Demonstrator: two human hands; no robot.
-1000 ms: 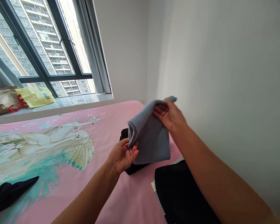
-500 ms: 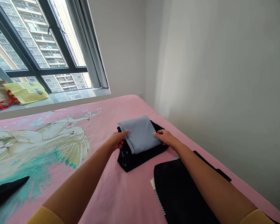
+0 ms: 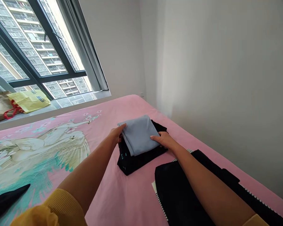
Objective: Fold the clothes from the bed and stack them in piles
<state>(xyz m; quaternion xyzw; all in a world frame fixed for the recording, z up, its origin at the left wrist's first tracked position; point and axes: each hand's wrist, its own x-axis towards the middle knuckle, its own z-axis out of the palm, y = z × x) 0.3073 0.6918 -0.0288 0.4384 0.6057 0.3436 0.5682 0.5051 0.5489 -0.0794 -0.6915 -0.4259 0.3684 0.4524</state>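
A folded light blue garment (image 3: 141, 135) lies on top of a folded black garment (image 3: 134, 165) with small teal print near its left corner. My left hand (image 3: 117, 132) grips the left edge of the stack, its thumb on the blue cloth and its fingers tucked out of sight at the side. At the right edge my right hand (image 3: 164, 139) is closed the same way, thumb lying on the blue cloth and fingers mostly hidden beneath. How many layers each hand holds I cannot tell.
The stack rests on a pink bedspread (image 3: 127, 201) with a bird print. Nearer me on the right lies a black garment (image 3: 179, 194) over striped cloth. Dark fabric (image 3: 9, 199) sits at the lower left. A yellow bag (image 3: 29, 100) stands on the windowsill; a wall borders the bed.
My hands have shifted slightly left, and the right thumb lies further in over the blue cloth. The camera view has tilted a little. The stack stays nearly in place.
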